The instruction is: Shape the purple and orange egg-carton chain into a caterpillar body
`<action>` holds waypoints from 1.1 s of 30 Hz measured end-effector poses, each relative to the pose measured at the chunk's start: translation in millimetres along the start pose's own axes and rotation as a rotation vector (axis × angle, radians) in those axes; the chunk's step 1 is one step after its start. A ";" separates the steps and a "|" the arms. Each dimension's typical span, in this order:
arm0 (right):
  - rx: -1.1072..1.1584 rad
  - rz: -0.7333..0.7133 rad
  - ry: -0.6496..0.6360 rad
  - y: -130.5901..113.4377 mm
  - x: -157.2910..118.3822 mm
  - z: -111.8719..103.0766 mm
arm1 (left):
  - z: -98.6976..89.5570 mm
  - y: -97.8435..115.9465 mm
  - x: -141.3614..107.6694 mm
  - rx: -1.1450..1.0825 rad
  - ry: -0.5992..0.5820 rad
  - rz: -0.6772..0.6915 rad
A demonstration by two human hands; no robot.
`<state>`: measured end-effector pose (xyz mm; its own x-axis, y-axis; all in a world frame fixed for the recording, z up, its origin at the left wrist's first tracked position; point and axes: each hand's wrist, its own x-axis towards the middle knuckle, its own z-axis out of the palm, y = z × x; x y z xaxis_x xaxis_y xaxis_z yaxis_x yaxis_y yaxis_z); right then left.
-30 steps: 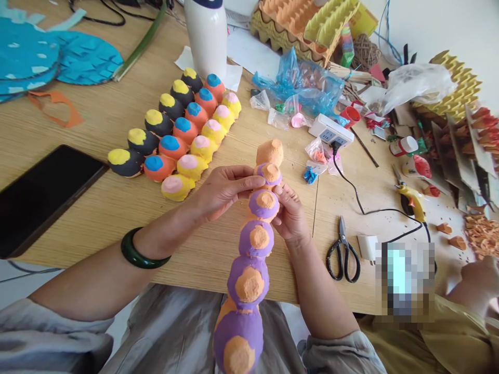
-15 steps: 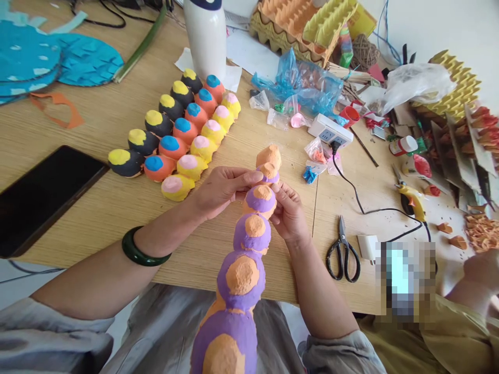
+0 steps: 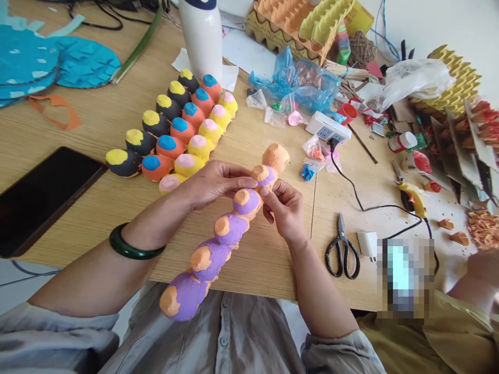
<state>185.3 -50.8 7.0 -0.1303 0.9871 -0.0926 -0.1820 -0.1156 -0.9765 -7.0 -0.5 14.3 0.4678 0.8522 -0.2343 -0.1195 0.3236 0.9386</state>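
Observation:
A strip of purple cups with orange tops (image 3: 233, 228) slants from the centre down to the lower left, its near end over my lap. The cup at its far end is plain orange. My left hand (image 3: 218, 183) pinches the strip from the left near the second cup from the far end. On the right side, my right hand (image 3: 284, 208) grips it close by, thumb on the edge. Left of the strip lie three rows of painted cups, black with yellow (image 3: 134, 145), orange with blue (image 3: 169, 147) and yellow with pink (image 3: 198, 150).
Scissors (image 3: 342, 249), a white charger (image 3: 367, 244) and a yellow glue gun (image 3: 411, 197) lie right. A power strip (image 3: 328, 129) and clay bags (image 3: 314, 150) stand beyond. A black phone (image 3: 47, 200) lies left. Another person's arm (image 3: 475, 275) is at the right edge.
The strip's near end has swung left and away from the camera, showing more of its right side. Both hands still hold it near the far end.

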 end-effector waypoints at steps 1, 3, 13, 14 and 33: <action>-0.011 -0.005 0.001 0.0 0.1 0.0 | 0.3 0.0 -0.1 0.013 0.003 0.001; -0.027 -0.005 0.015 0.2 -0.1 0.8 | 0.0 0.6 -0.4 0.049 0.011 -0.004; -0.057 0.053 0.048 3.0 -3.5 9.8 | -14.5 12.7 -1.6 0.394 -0.022 -0.100; -0.064 0.054 0.046 3.0 -3.5 10.0 | -14.8 13.3 -2.0 0.421 -0.027 -0.101; 0.309 0.194 -0.042 3.1 7.7 -6.9 | 5.9 9.1 -6.0 -0.212 -0.192 -0.021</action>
<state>190.4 -42.8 1.9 -0.2297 0.9391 -0.2558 -0.4348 -0.3341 -0.8362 -5.8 -5.1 25.7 0.6273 0.7572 -0.1820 -0.2790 0.4367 0.8552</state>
